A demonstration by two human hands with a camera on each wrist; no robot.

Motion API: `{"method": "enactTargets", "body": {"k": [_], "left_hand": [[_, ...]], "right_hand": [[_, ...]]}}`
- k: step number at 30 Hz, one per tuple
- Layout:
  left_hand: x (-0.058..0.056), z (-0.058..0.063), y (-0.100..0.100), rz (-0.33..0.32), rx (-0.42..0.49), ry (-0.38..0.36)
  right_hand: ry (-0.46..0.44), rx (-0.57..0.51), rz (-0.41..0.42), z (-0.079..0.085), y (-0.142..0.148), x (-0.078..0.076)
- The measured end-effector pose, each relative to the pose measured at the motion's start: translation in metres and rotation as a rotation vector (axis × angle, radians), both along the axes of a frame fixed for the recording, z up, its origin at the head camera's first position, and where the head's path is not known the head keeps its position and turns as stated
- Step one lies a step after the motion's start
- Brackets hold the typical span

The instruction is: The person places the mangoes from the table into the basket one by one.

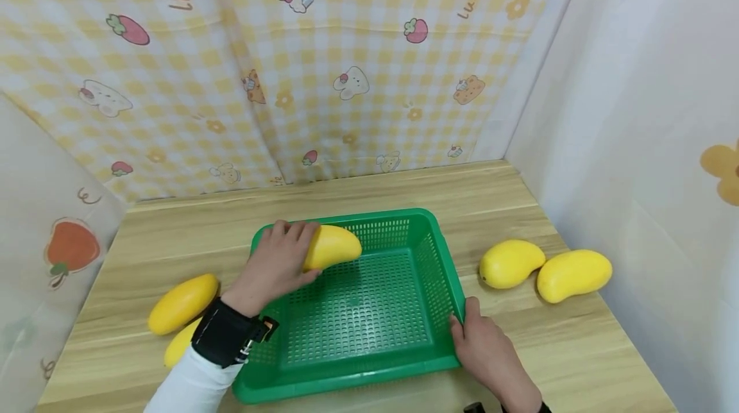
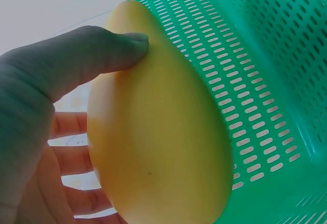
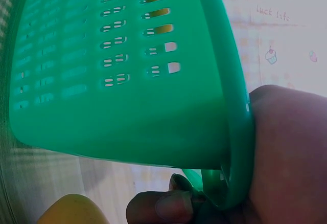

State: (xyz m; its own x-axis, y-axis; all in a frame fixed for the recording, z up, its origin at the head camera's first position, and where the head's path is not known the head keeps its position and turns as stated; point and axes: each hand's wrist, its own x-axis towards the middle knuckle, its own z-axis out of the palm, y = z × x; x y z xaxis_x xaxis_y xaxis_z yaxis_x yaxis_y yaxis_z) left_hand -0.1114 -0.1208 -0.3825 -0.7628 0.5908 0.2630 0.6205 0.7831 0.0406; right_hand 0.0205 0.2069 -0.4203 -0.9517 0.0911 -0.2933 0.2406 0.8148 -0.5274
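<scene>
A yellow mango (image 1: 331,247) is gripped in my left hand (image 1: 277,265), over the back left part of a green plastic basket (image 1: 358,371). In the left wrist view the thumb lies across the near side of the mango (image 2: 158,116), with the other fingers round its far side. My right hand (image 1: 487,349) holds the basket's right rim near the front corner, thumb on the inner side. Seen from the right wrist, the hand (image 3: 286,147) wraps the rim beside the slotted basket wall (image 3: 127,116).
Two mangoes, one whole in view (image 1: 183,304) and one partly behind my left wrist (image 1: 181,344), lie left of the basket. On the right side are two more, a nearer one (image 1: 510,263) and another beside it (image 1: 574,275). A patterned curtain (image 1: 323,118) hangs behind the wooden table (image 1: 462,192).
</scene>
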Motion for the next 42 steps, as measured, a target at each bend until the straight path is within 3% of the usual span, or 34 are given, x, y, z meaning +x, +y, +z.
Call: {"method": "enactTargets", "body": {"k": [7, 19, 30, 42], "left_hand": [[-0.003, -0.006, 0.005, -0.001, -0.017, -0.043], [-0.008, -0.036, 0.014, -0.095, -0.150, -0.041], [-0.006, -0.046, 0.011, -0.085, -0.194, -0.001], [-0.006, -0.051, 0.011, -0.067, -0.205, -0.025]], "right_hand": [[-0.007, -0.014, -0.011, -0.001, 0.001, 0.001], [-0.025, -0.018, -0.022, 0.001, 0.001, 0.001], [-0.030, -0.028, -0.026, 0.000, -0.001, 0.002], [-0.021, -0.016, -0.026, 0.002, -0.001, 0.000]]}}
